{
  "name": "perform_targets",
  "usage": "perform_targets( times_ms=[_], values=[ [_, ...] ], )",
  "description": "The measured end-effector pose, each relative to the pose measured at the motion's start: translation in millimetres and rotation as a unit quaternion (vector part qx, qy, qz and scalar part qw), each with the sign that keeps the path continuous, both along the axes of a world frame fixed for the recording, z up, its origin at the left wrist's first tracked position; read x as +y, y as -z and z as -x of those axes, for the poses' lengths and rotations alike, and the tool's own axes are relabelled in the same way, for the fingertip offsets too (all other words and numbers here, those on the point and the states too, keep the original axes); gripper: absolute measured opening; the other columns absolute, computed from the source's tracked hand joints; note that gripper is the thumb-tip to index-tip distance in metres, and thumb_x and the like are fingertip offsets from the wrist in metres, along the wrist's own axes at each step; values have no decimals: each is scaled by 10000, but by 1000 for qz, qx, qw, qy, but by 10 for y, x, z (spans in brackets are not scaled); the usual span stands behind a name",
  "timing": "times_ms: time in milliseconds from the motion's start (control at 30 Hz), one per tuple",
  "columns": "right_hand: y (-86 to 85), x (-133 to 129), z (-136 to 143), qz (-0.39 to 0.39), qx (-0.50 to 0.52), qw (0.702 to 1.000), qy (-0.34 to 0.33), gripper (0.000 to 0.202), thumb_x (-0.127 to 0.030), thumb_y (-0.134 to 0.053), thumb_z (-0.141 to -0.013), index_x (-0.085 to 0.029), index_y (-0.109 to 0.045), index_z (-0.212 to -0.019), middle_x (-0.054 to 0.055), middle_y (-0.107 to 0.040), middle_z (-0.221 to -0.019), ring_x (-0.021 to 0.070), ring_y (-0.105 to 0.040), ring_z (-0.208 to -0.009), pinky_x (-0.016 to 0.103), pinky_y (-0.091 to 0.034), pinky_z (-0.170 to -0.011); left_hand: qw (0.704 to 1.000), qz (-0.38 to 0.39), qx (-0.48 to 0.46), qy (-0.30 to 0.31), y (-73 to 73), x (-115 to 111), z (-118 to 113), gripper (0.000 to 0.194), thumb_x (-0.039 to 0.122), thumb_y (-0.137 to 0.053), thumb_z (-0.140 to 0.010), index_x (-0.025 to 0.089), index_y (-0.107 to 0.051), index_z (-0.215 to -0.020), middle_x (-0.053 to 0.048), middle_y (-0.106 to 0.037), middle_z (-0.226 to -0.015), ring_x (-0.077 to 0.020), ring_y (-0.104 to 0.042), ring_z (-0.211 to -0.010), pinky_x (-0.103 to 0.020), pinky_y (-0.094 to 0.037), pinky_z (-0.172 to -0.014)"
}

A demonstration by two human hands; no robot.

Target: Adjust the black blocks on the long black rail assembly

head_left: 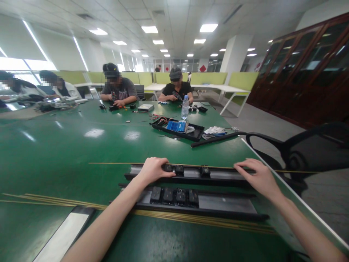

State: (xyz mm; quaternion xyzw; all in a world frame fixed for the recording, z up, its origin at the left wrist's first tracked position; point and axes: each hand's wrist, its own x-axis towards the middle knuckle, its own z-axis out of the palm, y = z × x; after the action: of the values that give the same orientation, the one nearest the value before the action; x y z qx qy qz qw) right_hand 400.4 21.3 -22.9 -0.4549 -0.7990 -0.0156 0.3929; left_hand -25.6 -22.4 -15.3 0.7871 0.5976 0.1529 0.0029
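My left hand (156, 169) is closed around a small black block at the left part of the far black rail (223, 181). Two more black blocks, one close by (179, 170) and one farther right (204, 171), sit in that rail. A thin brass rod (109, 163) runs along the rail's far edge, under both hands. At the right end my right hand (252, 173) pinches the rod between thumb and fingers. Nearer to me lies a second black rail (229, 205) with several black blocks (168, 195) in its left half.
Several brass rods (54, 199) lie along the near rail. A white panel (58, 233) is at the lower left. Farther back are a black tray (197, 134), a water bottle (185, 108) and gloves (215, 131). Several people sit beyond; a chair (297, 149) stands at the right.
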Motion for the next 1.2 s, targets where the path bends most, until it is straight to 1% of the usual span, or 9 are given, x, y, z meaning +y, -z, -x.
perform_targets(
  times_ms=[200, 400, 567, 700, 833, 1033, 1200],
  values=[
    [-22, 4, -21, 15, 6, 1000, -15, 241, -488, -634, -859, -286, -738, -781, 33, -773, -813, 297, -706, -890, 479, -508, -950, 1000, 2, 3, -13, -17, -9, 3, 598, 775, -657, -731, 232, -739, -968, -71, -770, -840, -266, -718, -838, -283, -399, -668],
    [-5, 49, -119, 32, -3, 999, -2, 248, -493, -625, -866, -284, -752, -820, 43, -782, -873, 303, -703, -934, 471, -508, -939, 1000, 9, 0, -13, -29, 10, -66, 544, 742, -671, -741, 243, -734, -947, -54, -773, -855, -252, -715, -838, -275, -395, -665],
    [-11, 40, -142, 33, -5, 999, 6, 261, -493, -615, -876, -275, -751, -832, 47, -785, -893, 307, -698, -969, 469, -505, -940, 1000, 5, -3, -9, -52, 14, -87, 537, 732, -679, -743, 241, -741, -951, -55, -775, -861, -255, -715, -831, -279, -397, -665],
    [38, 35, -118, 23, -7, 1000, 1, 241, -482, -627, -871, -277, -751, -846, 45, -785, -897, 308, -694, -976, 475, -496, -955, 1000, 5, -1, -10, -37, -1, -56, 555, 747, -670, -741, 238, -742, -949, -57, -769, -839, -253, -715, -822, -277, -395, -658],
    [78, 46, -74, 21, -7, 1000, -4, 237, -482, -626, -871, -280, -746, -835, 42, -781, -887, 303, -697, -962, 457, -505, -933, 1000, 6, -4, -12, -3, -5, -14, 567, 758, -665, -737, 241, -737, -960, -56, -768, -851, -252, -714, -839, -276, -402, -671],
    [26, 58, -24, 21, -7, 1000, -14, 242, -494, -638, -865, -279, -745, -835, 41, -780, -877, 300, -699, -943, 464, -502, -946, 1000, 3, -7, -1, -8, 24, 25, 581, 771, -654, -740, 242, -737, -964, -57, -766, -845, -256, -710, -821, -280, -403, -669],
    [-18, 13, 25, 16, -3, 1000, -16, 251, -497, -630, -868, -278, -747, -831, 42, -779, -865, 295, -702, -915, 471, -501, -952, 1000, -3, -4, 3, -22, 0, 51, 559, 756, -653, -756, 239, -735, -953, -58, -767, -848, -258, -712, -826, -280, -394, -662]
  ],
)
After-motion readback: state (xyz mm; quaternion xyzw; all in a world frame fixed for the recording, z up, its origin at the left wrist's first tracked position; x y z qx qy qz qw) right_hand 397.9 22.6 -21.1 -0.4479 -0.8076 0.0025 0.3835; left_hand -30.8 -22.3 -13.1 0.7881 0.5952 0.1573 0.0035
